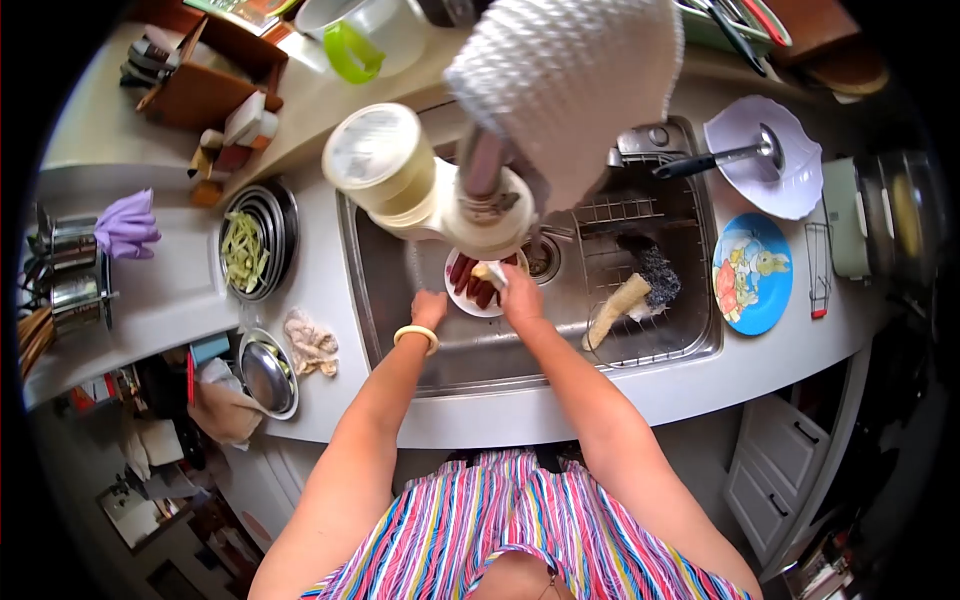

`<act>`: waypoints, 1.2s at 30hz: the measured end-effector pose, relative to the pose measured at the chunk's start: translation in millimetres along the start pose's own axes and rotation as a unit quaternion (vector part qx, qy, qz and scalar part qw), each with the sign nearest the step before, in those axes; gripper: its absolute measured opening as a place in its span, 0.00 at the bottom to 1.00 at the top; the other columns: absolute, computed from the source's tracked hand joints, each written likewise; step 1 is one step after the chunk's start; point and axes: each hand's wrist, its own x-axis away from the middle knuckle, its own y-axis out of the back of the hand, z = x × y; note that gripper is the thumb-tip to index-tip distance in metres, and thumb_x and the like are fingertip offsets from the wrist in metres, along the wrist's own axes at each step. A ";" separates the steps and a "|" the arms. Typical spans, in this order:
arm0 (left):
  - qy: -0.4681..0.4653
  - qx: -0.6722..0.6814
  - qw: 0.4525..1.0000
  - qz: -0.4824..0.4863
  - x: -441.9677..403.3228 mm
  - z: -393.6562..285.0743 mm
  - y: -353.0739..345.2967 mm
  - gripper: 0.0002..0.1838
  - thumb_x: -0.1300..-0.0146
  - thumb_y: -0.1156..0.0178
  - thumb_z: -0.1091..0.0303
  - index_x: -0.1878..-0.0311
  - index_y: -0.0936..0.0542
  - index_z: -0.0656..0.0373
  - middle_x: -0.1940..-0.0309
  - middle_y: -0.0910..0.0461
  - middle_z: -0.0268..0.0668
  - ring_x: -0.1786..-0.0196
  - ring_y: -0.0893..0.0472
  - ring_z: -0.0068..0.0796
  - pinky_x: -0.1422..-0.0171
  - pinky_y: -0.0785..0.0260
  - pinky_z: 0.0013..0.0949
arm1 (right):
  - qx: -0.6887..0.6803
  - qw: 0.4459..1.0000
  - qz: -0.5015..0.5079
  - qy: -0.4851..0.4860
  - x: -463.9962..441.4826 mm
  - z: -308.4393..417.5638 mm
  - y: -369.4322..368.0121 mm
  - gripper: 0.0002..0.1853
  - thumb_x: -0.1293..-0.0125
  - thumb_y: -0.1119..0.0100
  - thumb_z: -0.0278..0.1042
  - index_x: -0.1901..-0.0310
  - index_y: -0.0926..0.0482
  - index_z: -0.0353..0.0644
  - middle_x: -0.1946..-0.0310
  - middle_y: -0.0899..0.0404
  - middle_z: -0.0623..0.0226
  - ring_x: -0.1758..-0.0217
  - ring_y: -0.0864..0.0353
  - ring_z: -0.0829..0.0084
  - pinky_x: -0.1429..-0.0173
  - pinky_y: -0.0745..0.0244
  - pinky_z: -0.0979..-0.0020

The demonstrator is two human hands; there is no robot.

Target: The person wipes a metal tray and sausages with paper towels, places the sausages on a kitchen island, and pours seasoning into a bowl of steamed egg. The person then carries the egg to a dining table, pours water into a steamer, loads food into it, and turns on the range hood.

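In the metal sink point(460, 352), a small white plate point(478, 308) holds several dark red sausage-like pieces point(484, 291). My right hand point(522, 300) is over the plate's right side, its fingers closed round a small white and yellowish item point(490, 272) that I cannot make out. At the plate's left edge is my left hand point(429, 309), below a bangle; its fingers are too small and partly hidden to tell whether they hold anything. A white tap fitting with a round filter point(380, 160) hangs just above the plate.
Right in the sink, a wire rack point(640, 215) is near a beige roll point(615, 311) and a dark scourer point(655, 275). A blue plate point(752, 273) and lilac bowl point(735, 185) stand right. Nested bowls point(290, 235) and a cloth point(311, 342) lie left. A white textured towel point(570, 90) hangs above.
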 end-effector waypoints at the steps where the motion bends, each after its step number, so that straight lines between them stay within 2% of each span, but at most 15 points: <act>1: -0.003 0.016 0.999 -0.045 -8.4 9.8 -6.3 0.16 0.48 0.42 0.60 0.63 0.23 0.64 0.65 0.20 0.48 0.56 0.22 0.48 0.48 0.32 0.40 | -0.020 0.998 -0.053 -0.011 -3.5 1.9 6.5 0.16 0.47 0.51 0.23 0.55 0.24 0.44 0.59 0.23 0.54 0.56 0.25 0.50 0.52 0.29 0.57; 2: -0.005 0.028 0.998 -0.062 -16.3 21.9 -9.8 0.16 0.48 0.42 0.60 0.63 0.23 0.64 0.63 0.20 0.48 0.54 0.23 0.48 0.47 0.32 0.40 | -0.011 0.994 -0.107 -0.012 -8.6 2.9 13.3 0.14 0.46 0.53 0.24 0.58 0.24 0.43 0.61 0.23 0.54 0.57 0.25 0.49 0.54 0.29 0.56; 4: -0.009 0.050 0.994 -0.096 1.2 10.5 0.3 0.16 0.49 0.42 0.60 0.62 0.25 0.63 0.59 0.22 0.48 0.52 0.24 0.48 0.47 0.33 0.41 | 0.030 0.992 -0.121 -0.037 -18.7 6.6 36.2 0.15 0.47 0.49 0.25 0.55 0.25 0.42 0.60 0.24 0.54 0.57 0.25 0.49 0.53 0.29 0.58; 5: -0.025 0.034 0.991 -0.130 14.3 3.5 6.6 0.15 0.49 0.42 0.61 0.62 0.25 0.60 0.60 0.22 0.47 0.51 0.24 0.48 0.46 0.33 0.41 | 0.036 0.991 -0.123 -0.047 -20.3 7.4 45.3 0.16 0.47 0.49 0.26 0.55 0.25 0.41 0.59 0.24 0.54 0.57 0.25 0.50 0.53 0.29 0.57; 11: -0.019 0.044 0.986 -0.162 10.6 16.7 6.3 0.11 0.47 0.42 0.59 0.67 0.22 0.57 0.65 0.20 0.46 0.57 0.22 0.49 0.50 0.32 0.42 | 0.114 0.983 -0.123 -0.071 -27.5 -6.3 55.2 0.14 0.44 0.50 0.29 0.54 0.27 0.41 0.59 0.25 0.55 0.58 0.25 0.49 0.55 0.30 0.55; 16: 0.000 0.067 0.994 -0.083 28.5 4.8 21.9 0.15 0.43 0.45 0.55 0.70 0.19 0.57 0.67 0.19 0.47 0.60 0.21 0.49 0.52 0.31 0.42 | 0.169 0.974 -0.061 -0.139 -50.7 -4.8 51.4 0.11 0.42 0.48 0.33 0.61 0.23 0.38 0.62 0.24 0.47 0.59 0.25 0.45 0.56 0.30 0.52; 20: 0.020 0.076 0.996 -0.045 35.9 -1.0 28.6 0.15 0.41 0.46 0.55 0.69 0.18 0.57 0.66 0.19 0.47 0.58 0.21 0.49 0.52 0.31 0.42 | 0.113 0.990 -0.057 -0.064 -72.0 -49.5 10.7 0.13 0.42 0.51 0.31 0.55 0.24 0.44 0.59 0.23 0.51 0.55 0.26 0.47 0.51 0.31 0.53; 21: 0.012 0.069 0.996 -0.049 31.0 3.7 24.8 0.15 0.41 0.47 0.56 0.68 0.18 0.58 0.65 0.19 0.48 0.57 0.21 0.49 0.52 0.31 0.42 | 0.167 0.985 -0.016 -0.042 -65.4 -51.3 6.3 0.15 0.42 0.54 0.28 0.54 0.25 0.47 0.59 0.23 0.51 0.54 0.27 0.47 0.50 0.32 0.54; 26: -0.015 0.010 0.994 -0.104 7.1 19.1 -0.7 0.15 0.39 0.50 0.61 0.63 0.19 0.61 0.60 0.21 0.51 0.53 0.23 0.51 0.48 0.31 0.44 | 0.139 0.988 -0.021 -0.067 -35.1 -12.2 28.5 0.15 0.44 0.54 0.25 0.55 0.26 0.43 0.60 0.25 0.51 0.55 0.28 0.46 0.52 0.32 0.54; 28: -0.010 0.020 0.999 -0.031 -7.7 23.6 -3.5 0.14 0.39 0.52 0.63 0.62 0.20 0.62 0.59 0.22 0.52 0.52 0.23 0.52 0.47 0.31 0.45 | 0.122 0.990 -0.054 -0.048 -23.0 -1.7 35.8 0.15 0.44 0.53 0.24 0.54 0.27 0.41 0.61 0.26 0.51 0.57 0.28 0.46 0.53 0.32 0.55; 31: -0.018 0.047 0.998 0.041 -32.8 35.4 -27.1 0.15 0.39 0.52 0.64 0.62 0.20 0.64 0.57 0.22 0.53 0.50 0.25 0.53 0.46 0.32 0.46 | 0.143 0.984 -0.099 0.047 -8.7 3.6 25.6 0.19 0.49 0.50 0.19 0.53 0.28 0.39 0.56 0.29 0.54 0.53 0.29 0.50 0.49 0.32 0.60; 32: -0.028 0.076 0.996 0.041 -44.4 43.7 -41.6 0.11 0.41 0.51 0.67 0.64 0.22 0.63 0.64 0.23 0.48 0.59 0.24 0.44 0.56 0.32 0.40 | 0.150 0.979 -0.112 0.077 -7.2 7.9 20.9 0.20 0.50 0.49 0.18 0.52 0.28 0.39 0.55 0.30 0.55 0.52 0.29 0.51 0.48 0.32 0.61; 33: -0.038 0.105 0.993 0.042 -45.1 42.6 -46.1 0.07 0.42 0.49 0.71 0.66 0.23 0.63 0.71 0.23 0.43 0.68 0.23 0.34 0.67 0.31 0.34 | 0.136 0.986 -0.071 0.062 -6.3 14.4 18.0 0.20 0.52 0.47 0.19 0.53 0.28 0.41 0.54 0.33 0.57 0.48 0.33 0.53 0.47 0.33 0.60; 34: -0.048 0.134 0.989 0.043 -46.1 41.7 -50.6 0.04 0.43 0.47 0.74 0.69 0.24 0.62 0.78 0.23 0.38 0.78 0.23 0.25 0.77 0.31 0.28 | 0.137 0.986 -0.053 0.077 -6.7 17.0 13.4 0.21 0.51 0.48 0.18 0.52 0.28 0.41 0.55 0.32 0.57 0.49 0.32 0.54 0.47 0.32 0.60; 36: -0.014 0.193 0.977 0.087 -27.4 27.9 -47.2 0.03 0.41 0.48 0.74 0.67 0.26 0.63 0.78 0.24 0.37 0.78 0.23 0.25 0.77 0.31 0.26 | 0.155 0.983 -0.027 0.095 -6.0 11.3 -0.3 0.22 0.50 0.50 0.18 0.51 0.27 0.42 0.54 0.32 0.58 0.50 0.32 0.55 0.47 0.32 0.60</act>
